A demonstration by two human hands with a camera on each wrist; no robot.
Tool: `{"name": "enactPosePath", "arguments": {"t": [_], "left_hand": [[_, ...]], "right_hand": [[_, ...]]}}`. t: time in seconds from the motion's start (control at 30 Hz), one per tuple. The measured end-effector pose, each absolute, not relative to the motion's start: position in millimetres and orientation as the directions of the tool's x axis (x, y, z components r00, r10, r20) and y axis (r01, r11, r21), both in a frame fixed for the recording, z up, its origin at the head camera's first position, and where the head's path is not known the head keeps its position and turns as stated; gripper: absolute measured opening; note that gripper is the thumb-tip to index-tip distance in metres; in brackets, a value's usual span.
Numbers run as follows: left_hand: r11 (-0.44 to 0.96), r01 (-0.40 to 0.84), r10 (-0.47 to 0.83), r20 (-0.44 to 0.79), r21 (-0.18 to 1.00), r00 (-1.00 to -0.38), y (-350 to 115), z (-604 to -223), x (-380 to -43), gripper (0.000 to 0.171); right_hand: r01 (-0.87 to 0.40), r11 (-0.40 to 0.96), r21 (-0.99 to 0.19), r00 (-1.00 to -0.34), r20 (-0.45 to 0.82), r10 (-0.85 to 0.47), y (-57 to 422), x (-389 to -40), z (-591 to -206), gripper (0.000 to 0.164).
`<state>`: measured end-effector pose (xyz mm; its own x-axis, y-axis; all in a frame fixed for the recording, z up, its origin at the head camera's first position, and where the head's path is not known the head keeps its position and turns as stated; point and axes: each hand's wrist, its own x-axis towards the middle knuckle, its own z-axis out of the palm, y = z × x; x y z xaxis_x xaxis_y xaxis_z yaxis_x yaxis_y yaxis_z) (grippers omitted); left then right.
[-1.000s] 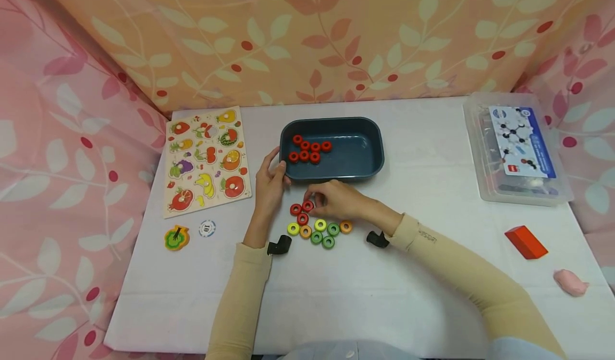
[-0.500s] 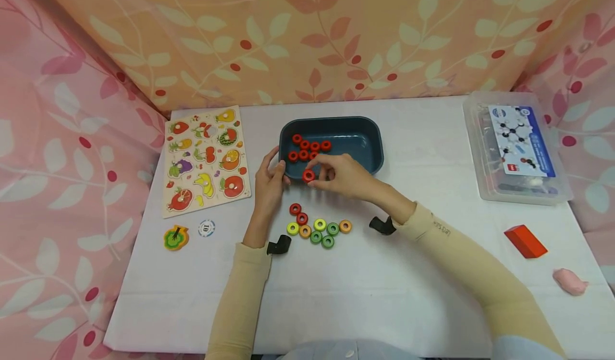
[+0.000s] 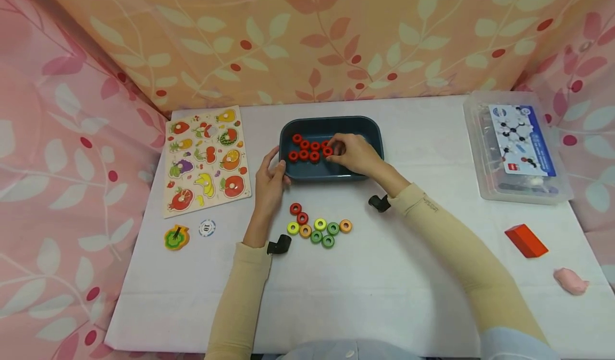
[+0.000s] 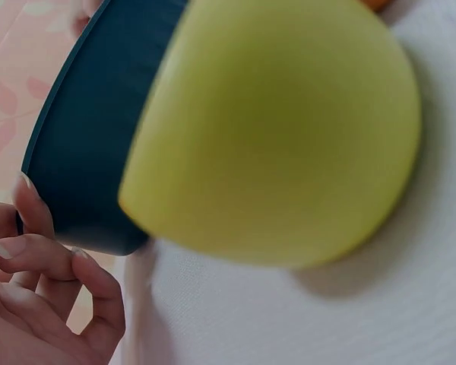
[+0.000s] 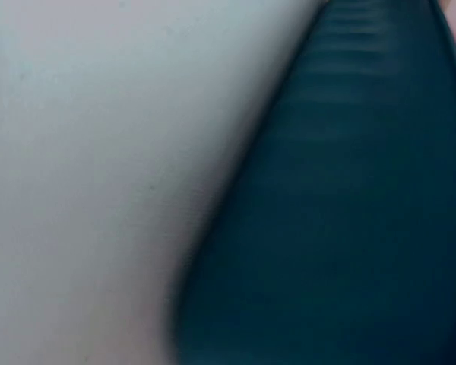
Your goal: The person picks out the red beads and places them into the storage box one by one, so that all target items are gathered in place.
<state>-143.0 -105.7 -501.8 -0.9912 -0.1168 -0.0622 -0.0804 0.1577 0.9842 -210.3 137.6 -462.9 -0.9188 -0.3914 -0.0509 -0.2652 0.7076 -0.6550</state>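
Observation:
My left hand (image 3: 270,185) grips the left end of a dark blue rectangular tray (image 3: 336,177). In the left wrist view its fingers (image 4: 39,258) curl at the tray rim. My right hand (image 3: 356,154) is inside the tray, pinching a red ring (image 3: 328,151) beside several other red rings (image 3: 304,155) on the tray floor. In front of the tray lie two red rings (image 3: 302,218), along with yellow-green rings (image 3: 320,224), orange rings (image 3: 345,226) and green rings (image 3: 328,241). The right wrist view shows mostly the tray's blurred outer wall (image 5: 334,220).
A wooden fruit puzzle board (image 3: 206,162) lies left of the tray. Nearer are a tree-shaped piece (image 3: 176,238) and a round chip (image 3: 207,228). To the right are a clear plastic box (image 3: 519,146), a red block (image 3: 526,241) and a pink pig-like figure (image 3: 570,281).
My right hand has picked a red ring from the group on the table and carried it up and over the rim into the tray. The left hand has stayed in place.

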Motion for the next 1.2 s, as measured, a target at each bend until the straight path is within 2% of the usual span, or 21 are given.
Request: {"name": "enactPosePath", "arguments": {"t": [0.5,0.77,0.93,1.2], "left_hand": [[0.142,-0.073,-0.115,-0.056,0.987,-0.992,-102.2,-501.5,-145.7,0.041],[0.143,-0.077,-0.113,-0.061,0.987,-0.992,-103.8,-502.1,-144.0,0.042],[0.144,-0.069,-0.108,-0.054,0.987,-0.993,-104.3,-502.5,-143.9,0.042],[0.122,-0.066,-0.082,-0.056,0.99,-0.995,-105.6,-496.9,-142.6,0.044]], "right_hand": [[-0.235,0.746,-0.624,-0.927,-0.088,-0.365,138.9,-214.9,-469.4,0.025],[-0.307,0.69,-0.656,-0.923,0.031,-0.382,129.3,-201.8,-460.6,0.023],[-0.4,0.596,-0.696,-0.878,0.103,-0.468,116.4,-181.8,-447.6,0.022],[-0.59,0.5,-0.634,-0.739,0.175,-0.65,95.0,-144.7,-435.8,0.022]]}}
